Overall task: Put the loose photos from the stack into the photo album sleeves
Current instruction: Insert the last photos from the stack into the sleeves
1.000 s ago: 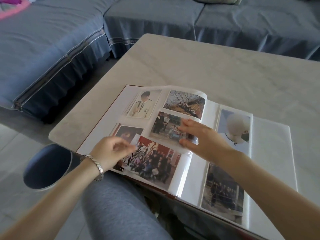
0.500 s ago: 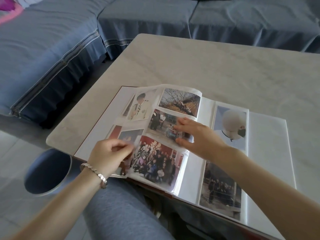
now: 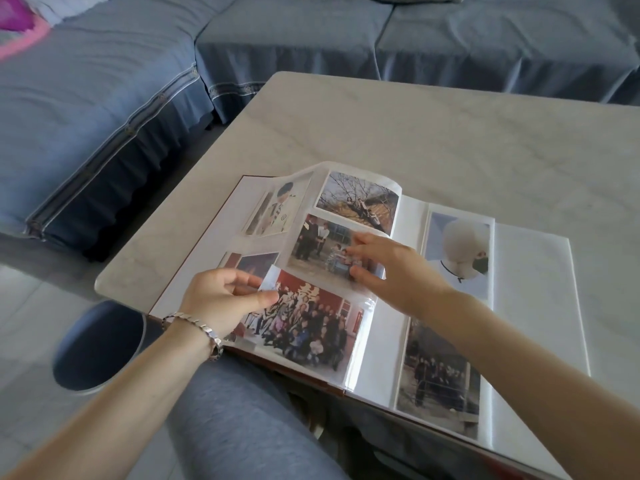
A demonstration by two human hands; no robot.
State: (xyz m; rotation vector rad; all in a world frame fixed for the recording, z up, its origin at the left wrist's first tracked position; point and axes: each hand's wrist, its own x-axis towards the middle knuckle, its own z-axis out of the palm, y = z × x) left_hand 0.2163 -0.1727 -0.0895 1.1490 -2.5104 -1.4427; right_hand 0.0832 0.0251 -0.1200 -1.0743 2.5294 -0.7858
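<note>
The page [image 3: 369, 327] has curled higher; left hand [image 3: 221, 299] pinches the crosswise group photo [image 3: 311, 323], right hand [image 3: 398, 271] presses the page, fingers straight.

The left hand [image 3: 221, 299], a second ago loosely curled just beside the red group photograph [image 3: 311, 327], now pinches that photograph's upper left corner between thumb and fingers [image 3: 239, 276], and the corner shows white. The clear plastic album page [image 3: 303, 176] now bows up higher along its far left edge, so the pale portrait photo [image 3: 277, 213] in it looks narrower.
</note>
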